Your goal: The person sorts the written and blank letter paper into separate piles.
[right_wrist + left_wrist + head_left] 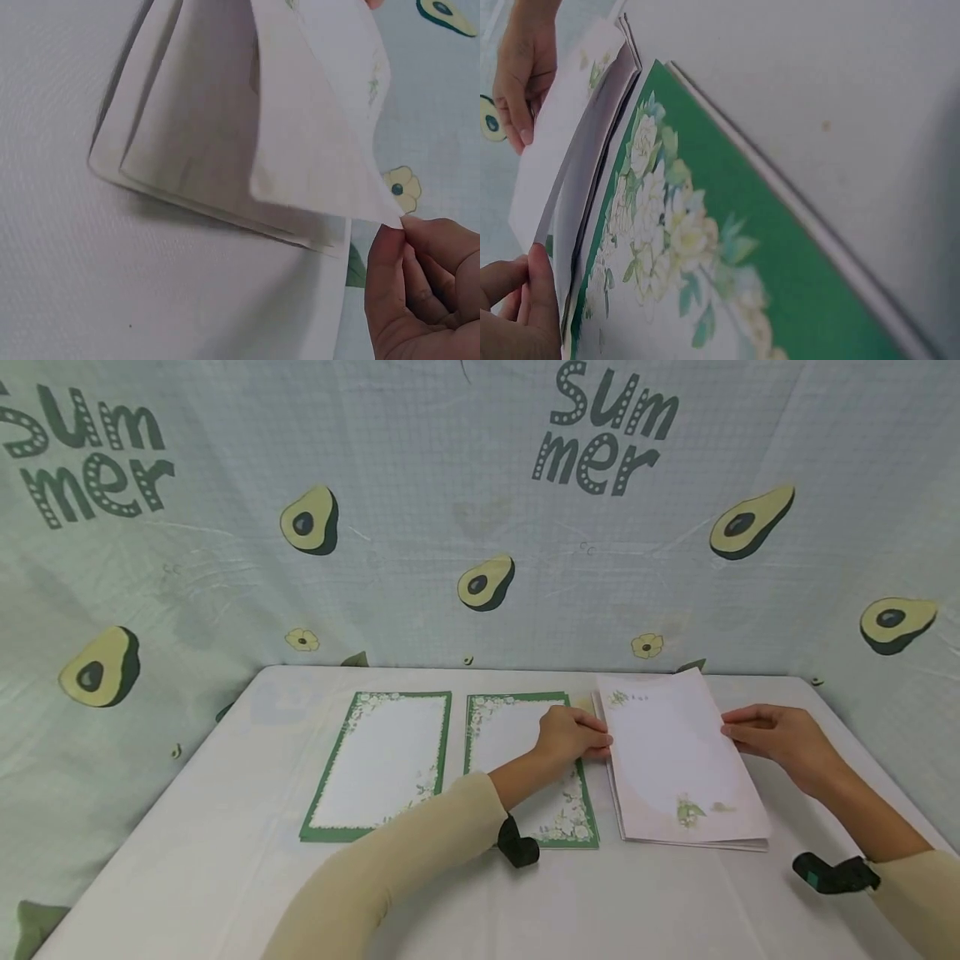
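Observation:
A pale pink sheet of paper (pixel 671 756) with small green flower prints lies over a stack of similar sheets (pixel 202 142) at the right of the table. My left hand (pixel 567 735) pinches the sheet's left edge between thumb and fingers. At the opposite edge, my right hand (pixel 783 745) pinches the paper between thumb and forefinger. In the right wrist view the sheet is raised and bent off the stack, with a gap under it. Beside the left hand lies a green-bordered floral stack of paper (pixel 502 739), partly hidden by the left forearm.
Another green-bordered floral stack of paper (pixel 390 760) lies further left. All stacks are on a white-covered table (pixel 225 827). A hanging cloth (pixel 405 468) printed with avocados and lettering rises behind the table's back edge. Black wrist cameras (pixel 517 843) hang at both wrists.

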`<state>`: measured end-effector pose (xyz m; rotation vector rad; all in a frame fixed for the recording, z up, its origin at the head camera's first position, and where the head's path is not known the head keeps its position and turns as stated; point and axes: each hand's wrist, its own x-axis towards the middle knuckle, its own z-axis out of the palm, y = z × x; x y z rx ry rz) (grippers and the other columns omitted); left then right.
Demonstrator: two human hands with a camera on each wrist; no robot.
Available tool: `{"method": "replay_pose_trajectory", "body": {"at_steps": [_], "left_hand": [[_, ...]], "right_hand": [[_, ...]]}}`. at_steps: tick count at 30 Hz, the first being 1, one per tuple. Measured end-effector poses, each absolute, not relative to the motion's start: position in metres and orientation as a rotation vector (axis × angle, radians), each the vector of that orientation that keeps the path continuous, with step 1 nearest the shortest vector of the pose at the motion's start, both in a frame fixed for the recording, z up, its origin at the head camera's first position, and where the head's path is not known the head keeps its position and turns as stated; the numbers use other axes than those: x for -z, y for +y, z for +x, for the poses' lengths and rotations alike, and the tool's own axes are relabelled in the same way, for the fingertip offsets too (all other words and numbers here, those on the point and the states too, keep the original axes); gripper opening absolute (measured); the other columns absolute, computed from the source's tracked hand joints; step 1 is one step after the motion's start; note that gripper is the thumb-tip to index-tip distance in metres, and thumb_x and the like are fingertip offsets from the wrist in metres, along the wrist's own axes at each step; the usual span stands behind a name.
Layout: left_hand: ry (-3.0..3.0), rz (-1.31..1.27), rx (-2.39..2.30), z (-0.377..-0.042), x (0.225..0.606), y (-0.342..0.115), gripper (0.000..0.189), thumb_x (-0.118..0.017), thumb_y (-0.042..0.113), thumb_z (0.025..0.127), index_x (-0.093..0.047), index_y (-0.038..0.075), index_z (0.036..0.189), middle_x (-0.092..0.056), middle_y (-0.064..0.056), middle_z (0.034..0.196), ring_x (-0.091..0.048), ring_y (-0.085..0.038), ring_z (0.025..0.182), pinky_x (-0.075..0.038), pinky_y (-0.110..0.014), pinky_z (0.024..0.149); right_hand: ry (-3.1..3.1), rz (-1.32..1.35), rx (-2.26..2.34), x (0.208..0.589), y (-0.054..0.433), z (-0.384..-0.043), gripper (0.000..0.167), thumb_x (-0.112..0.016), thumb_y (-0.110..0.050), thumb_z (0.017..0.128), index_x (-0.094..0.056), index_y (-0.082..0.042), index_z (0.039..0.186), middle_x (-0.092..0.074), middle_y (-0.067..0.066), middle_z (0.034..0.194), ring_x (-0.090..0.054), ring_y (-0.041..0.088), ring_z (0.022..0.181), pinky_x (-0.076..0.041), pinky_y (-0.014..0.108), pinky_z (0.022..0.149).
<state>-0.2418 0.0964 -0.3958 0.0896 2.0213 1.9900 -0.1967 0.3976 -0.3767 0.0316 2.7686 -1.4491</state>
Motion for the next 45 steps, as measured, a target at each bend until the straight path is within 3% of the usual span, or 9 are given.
{"method": "replay_pose_trajectory", "body": {"at_steps": [9, 15, 24, 32, 37, 45], "left_hand": [[2.094, 0.172, -1.863, -0.242, 0.396, 0.096, 0.012, -0.076, -0.013, 0.082, -0.074, -0.011, 0.094, -0.073, -0.015, 0.078, -0.077, -0.031, 0.076, -0.064, -0.028, 0.065], [2.183, 0.222, -1.764, -0.242, 0.395, 0.094, 0.012, -0.075, -0.015, 0.083, -0.073, -0.012, 0.094, -0.072, -0.017, 0.084, -0.077, -0.029, 0.074, -0.063, -0.026, 0.063], [2.215, 0.254, -1.655, -0.239, 0.390, 0.094, 0.011, -0.077, -0.010, 0.084, -0.073, -0.010, 0.094, -0.073, -0.012, 0.080, -0.077, -0.027, 0.077, -0.063, -0.026, 0.066], [2.256, 0.416, -1.589, -0.237, 0.378, 0.068, 0.021, -0.075, -0.003, 0.090, -0.072, -0.009, 0.110, -0.074, -0.010, 0.090, -0.075, -0.018, 0.079, -0.062, -0.024, 0.070], [2.221, 0.448, -1.588, -0.237, 0.370, 0.042, 0.024, -0.071, -0.001, 0.093, -0.070, -0.009, 0.115, -0.073, -0.010, 0.095, -0.074, -0.022, 0.087, -0.064, -0.028, 0.077], [2.376, 0.516, -1.541, -0.237, 0.362, -0.022, 0.025, -0.062, 0.008, 0.102, -0.067, -0.007, 0.121, -0.071, -0.017, 0.111, -0.071, -0.030, 0.102, -0.062, -0.032, 0.085]], "right_hand": [[2.733, 0.141, 1.316, 0.391, 0.401, -0.202, 0.051, -0.068, -0.025, 0.100, -0.056, 0.014, 0.130, -0.067, 0.017, 0.118, -0.065, -0.004, 0.084, -0.059, 0.016, 0.074], [2.737, 0.108, 1.239, 0.395, 0.401, -0.203, 0.049, -0.067, -0.022, 0.100, -0.056, 0.016, 0.129, -0.068, 0.019, 0.116, -0.066, 0.000, 0.083, -0.058, 0.017, 0.071], [2.711, 0.089, 1.195, 0.392, 0.413, -0.198, 0.050, -0.061, -0.022, 0.104, -0.052, 0.018, 0.132, -0.066, 0.023, 0.121, -0.067, -0.001, 0.085, -0.060, 0.018, 0.075], [2.757, 0.031, 1.173, 0.386, 0.399, -0.194, 0.052, -0.057, -0.027, 0.107, -0.051, 0.015, 0.136, -0.059, 0.032, 0.130, -0.067, -0.001, 0.088, -0.059, 0.017, 0.075], [2.755, -0.083, 1.184, 0.377, 0.374, -0.189, 0.047, -0.060, -0.028, 0.105, -0.056, 0.008, 0.135, -0.061, 0.027, 0.131, -0.067, 0.003, 0.093, -0.058, 0.015, 0.078], [2.636, -0.185, 1.261, 0.365, 0.326, -0.188, 0.041, -0.064, -0.027, 0.102, -0.062, 0.002, 0.131, -0.067, 0.017, 0.126, -0.070, 0.019, 0.103, -0.058, 0.018, 0.084]]}}
